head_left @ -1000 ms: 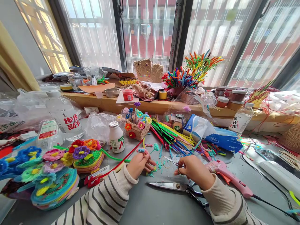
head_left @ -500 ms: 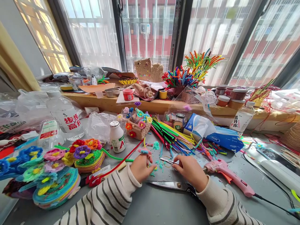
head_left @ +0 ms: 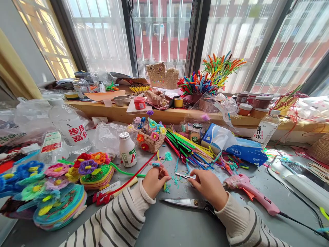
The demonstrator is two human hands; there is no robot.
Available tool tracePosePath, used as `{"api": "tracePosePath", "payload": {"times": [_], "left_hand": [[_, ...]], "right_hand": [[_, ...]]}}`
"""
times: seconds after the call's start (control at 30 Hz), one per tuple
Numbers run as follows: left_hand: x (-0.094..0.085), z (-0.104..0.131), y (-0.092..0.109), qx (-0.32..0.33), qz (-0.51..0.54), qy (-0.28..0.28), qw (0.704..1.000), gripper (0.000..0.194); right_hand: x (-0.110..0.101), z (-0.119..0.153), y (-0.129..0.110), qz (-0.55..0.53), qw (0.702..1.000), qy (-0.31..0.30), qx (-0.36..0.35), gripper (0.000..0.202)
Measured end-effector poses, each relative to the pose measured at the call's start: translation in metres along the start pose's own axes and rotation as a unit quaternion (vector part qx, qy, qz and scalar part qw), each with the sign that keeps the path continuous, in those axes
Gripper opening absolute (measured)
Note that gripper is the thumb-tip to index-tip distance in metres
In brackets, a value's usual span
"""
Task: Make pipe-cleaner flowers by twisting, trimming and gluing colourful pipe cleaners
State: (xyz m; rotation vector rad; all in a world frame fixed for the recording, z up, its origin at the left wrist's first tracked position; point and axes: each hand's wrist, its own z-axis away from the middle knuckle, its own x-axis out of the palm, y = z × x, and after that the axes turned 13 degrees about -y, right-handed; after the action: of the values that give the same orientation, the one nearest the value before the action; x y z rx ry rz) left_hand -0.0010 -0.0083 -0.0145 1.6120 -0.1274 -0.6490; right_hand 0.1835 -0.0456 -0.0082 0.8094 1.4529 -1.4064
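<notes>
My left hand (head_left: 155,180) is closed, pinching a small chenille-stem piece (head_left: 155,164) in pink and blue that pokes out above the fingers. Right beside it are a curled teal tuft (head_left: 168,156) and a yellow stem; whether they join the held piece is unclear. My right hand (head_left: 207,185) grips small silver scissors (head_left: 182,175), their slim points aimed left toward my left hand; the handles are mostly hidden by the fingers. Below and between both hands, large scissors (head_left: 183,202) lie on the grey table (head_left: 177,228). Teal fuzz clippings (head_left: 176,181) are scattered between the hands.
A pink glue gun (head_left: 253,193) with its cord lies at right. Chenille stems (head_left: 189,147), a blue tissue pack (head_left: 245,151) and a white bottle (head_left: 128,150) stand behind. Flower-topped pieces (head_left: 61,206) fill the left, near a flower basket (head_left: 151,142).
My left hand has turned slightly, and the teal tuft beside it sits a little higher and further left. My right hand and its scissors stay nearly in place. The view has shifted slightly.
</notes>
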Motion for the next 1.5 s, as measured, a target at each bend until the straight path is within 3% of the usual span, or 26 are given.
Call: {"api": "tracePosePath", "payload": {"times": [0.17,0.33,0.63,0.87,1.07,1.5], "left_hand": [[-0.005,0.000,0.013,-0.065,0.188,-0.023,0.980,0.034],[-0.001,0.002,0.012,-0.078,0.250,-0.050,0.964,0.041],[0.008,0.003,0.010,-0.053,0.246,-0.060,0.966,0.047],[0.006,0.003,0.012,-0.108,0.280,-0.062,0.952,0.043],[0.007,0.005,0.016,-0.085,0.269,-0.086,0.956,0.048],[0.008,0.005,0.008,-0.029,0.232,-0.056,0.971,0.043]], "right_hand": [[0.000,0.001,-0.011,-0.178,0.980,0.000,-0.088,0.021],[0.008,0.005,-0.030,-0.280,0.947,0.018,-0.158,0.020],[0.018,0.006,-0.037,-0.254,0.946,0.067,-0.191,0.013],[0.017,0.005,-0.033,-0.278,0.932,0.124,-0.198,0.012],[0.018,0.006,-0.032,-0.268,0.935,0.120,-0.198,0.011],[0.019,0.004,-0.029,-0.267,0.938,0.129,-0.178,0.016]]}}
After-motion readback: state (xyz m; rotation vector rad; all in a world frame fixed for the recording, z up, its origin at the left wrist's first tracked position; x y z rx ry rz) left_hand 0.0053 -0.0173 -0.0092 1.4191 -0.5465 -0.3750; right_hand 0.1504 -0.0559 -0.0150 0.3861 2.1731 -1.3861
